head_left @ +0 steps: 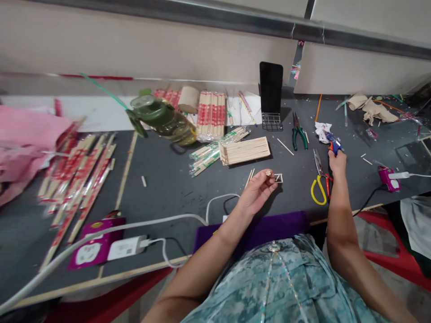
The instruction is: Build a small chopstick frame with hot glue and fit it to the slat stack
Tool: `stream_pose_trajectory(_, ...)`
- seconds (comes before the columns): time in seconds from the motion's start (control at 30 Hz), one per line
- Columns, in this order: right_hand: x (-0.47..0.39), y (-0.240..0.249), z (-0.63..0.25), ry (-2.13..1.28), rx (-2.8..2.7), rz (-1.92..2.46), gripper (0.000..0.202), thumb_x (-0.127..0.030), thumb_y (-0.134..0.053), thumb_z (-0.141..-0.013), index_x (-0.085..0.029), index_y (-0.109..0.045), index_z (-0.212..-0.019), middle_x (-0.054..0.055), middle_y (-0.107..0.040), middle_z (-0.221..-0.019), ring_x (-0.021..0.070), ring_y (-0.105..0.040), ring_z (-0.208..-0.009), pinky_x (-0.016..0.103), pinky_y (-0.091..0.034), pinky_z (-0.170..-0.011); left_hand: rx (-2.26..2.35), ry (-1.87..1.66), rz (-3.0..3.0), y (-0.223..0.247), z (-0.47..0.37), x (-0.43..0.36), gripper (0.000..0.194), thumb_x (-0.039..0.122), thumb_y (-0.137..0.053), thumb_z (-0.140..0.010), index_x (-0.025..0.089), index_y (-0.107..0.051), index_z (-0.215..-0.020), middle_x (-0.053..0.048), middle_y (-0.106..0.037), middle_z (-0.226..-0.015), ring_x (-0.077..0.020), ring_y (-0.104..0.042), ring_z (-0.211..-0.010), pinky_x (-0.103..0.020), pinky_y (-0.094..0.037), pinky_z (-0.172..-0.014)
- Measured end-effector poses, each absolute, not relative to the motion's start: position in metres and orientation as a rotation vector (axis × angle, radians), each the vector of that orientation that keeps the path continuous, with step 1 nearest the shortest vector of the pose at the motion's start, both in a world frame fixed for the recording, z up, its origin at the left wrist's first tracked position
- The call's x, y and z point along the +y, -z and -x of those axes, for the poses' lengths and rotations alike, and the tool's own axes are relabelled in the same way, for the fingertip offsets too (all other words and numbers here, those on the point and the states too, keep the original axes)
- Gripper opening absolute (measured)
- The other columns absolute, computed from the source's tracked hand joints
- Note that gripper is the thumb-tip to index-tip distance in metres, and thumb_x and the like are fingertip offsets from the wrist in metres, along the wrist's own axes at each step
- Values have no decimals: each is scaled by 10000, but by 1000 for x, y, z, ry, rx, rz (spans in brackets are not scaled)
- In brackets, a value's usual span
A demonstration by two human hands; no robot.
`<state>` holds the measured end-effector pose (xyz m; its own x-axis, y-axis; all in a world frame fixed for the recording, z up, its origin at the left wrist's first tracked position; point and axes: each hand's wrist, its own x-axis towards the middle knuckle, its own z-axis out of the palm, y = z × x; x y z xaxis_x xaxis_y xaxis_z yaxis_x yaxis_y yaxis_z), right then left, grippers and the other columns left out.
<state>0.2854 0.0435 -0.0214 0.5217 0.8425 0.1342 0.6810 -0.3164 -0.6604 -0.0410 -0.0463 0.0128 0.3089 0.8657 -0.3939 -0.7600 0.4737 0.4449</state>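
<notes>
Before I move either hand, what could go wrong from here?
The small wooden frame sits right by the fingers of your left hand, so a small slip might knock it. The blue tool in your right hand may be a glue gun; if it's hot, the crumpled tissue by its front could stick or scorch. The white cable loops beside your left forearm and could snag.

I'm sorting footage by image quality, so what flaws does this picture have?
Head view: pink cloth and bottle look soft, while the stick tray is clearer; the metal rail runs aslant, and the forearms look stretched, wide-lens style; indoor light is rather dim, with a soft shadow beside the phone; small highlights show on the plastic-wrapped chopsticks.
</notes>
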Motion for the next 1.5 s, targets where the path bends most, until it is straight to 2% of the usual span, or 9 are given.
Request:
stream_pose_trajectory(0.1, 33, 17, -277, -207, -1191, 2157, 429, -365, -610, -836, -17, -657, -1081, 277, -615, -1090, 384, -533, -1120, 570, -396, -1005, 642, -1083, -177, -11, 42, -46, 383, 321, -960, -644, 136, -701, -856, 11, -662, -820, -69, -609, -692, -217, -602, -699)
stream_pose_trajectory(0.2, 13, 6, -251, -118, -1228, 2107, 467, -341, -597, -869, -101, -614, -1269, 232, -557, -1276, 340, -489, -1221, 525, -377, -1059, 646, -1087, -159, -11, 46, -47, 326, 298, -931, -695, 143, -696, -860, 13, -655, -826, -68, -604, -694, -213, -591, -691)
stream_pose_trajectory(0.3, -19, -5, -208, -331, -1436, 1697, 275, -356, -567, -942, -200, -682, -1137, 108, -632, -1114, 223, -599, -963, 388, -497, -879, 635, -1080, -148, -11, 49, -53, 289, 289, -908, -732, 141, -695, -858, 24, -616, -773, -60, -575, -668, -200, -569, -667)
stream_pose_trajectory(0.37, -41, -9, -179, -558, -1553, 1501, 195, -360, -596, -953, -225, -712, -1031, 56, -653, -1015, 178, -609, -868, 323, -508, -792, 638, -1042, -144, -11, 50, -60, 303, 304, -906, -738, 129, -702, -877, 33, -585, -734, -53, -551, -642, -189, -548, -640)
stream_pose_trajectory(0.47, -66, -5, -150, -796, -1648, 1351, 148, -317, -647, -930, -229, -730, -1015, 33, -668, -998, 140, -602, -792, 282, -510, -744, 659, -971, -125, -7, 50, -71, 361, 325, -926, -708, 109, -711, -901, 36, -569, -700, -49, -531, -611, -184, -524, -608)
stream_pose_trajectory(0.6, -76, 4, -145, -851, -1601, 1449, 132, -298, -632, -927, -220, -737, -929, 24, -673, -917, 131, -576, -724, 272, -506, -699, 687, -943, -111, 1, 48, -82, 355, 289, -917, -720, 87, -716, -933, 31, -566, -676, -46, -510, -570, -173, -489, -562)
stream_pose_trajectory(0.93, -88, 4, -130, -925, -1660, 1401, 255, -272, -702, -868, -260, -722, -1121, 26, -669, -981, 168, -612, -851, 306, -526, -768, 691, -923, -85, 7, 36, -85, 322, 321, -902, -740, 112, -708, -890, 63, -499, -623, -34, -443, -518, -161, -453, -537)
stream_pose_trajectory(1.23, -84, 0, -124, -869, -1642, 1385, 172, -296, -714, -871, -260, -743, -1037, 41, -644, -1020, 185, -614, -921, 321, -535, -803, 704, -908, -88, 8, 29, -85, 400, 357, -954, -658, 122, -728, -889, 60, -523, -598, -41, -469, -529, -161, -487, -570)
stream_pose_trajectory(1.5, -85, -3, -128, -845, -1641, 1359, 145, -293, -706, -884, -260, -751, -1018, 41, -636, -1022, 188, -615, -933, 340, -539, -831, 737, -897, -139, 9, 29, -82, 412, 384, -973, -607, 111, -710, -768, 49, -548, -577, -38, -489, -529, -167, -511, -607)
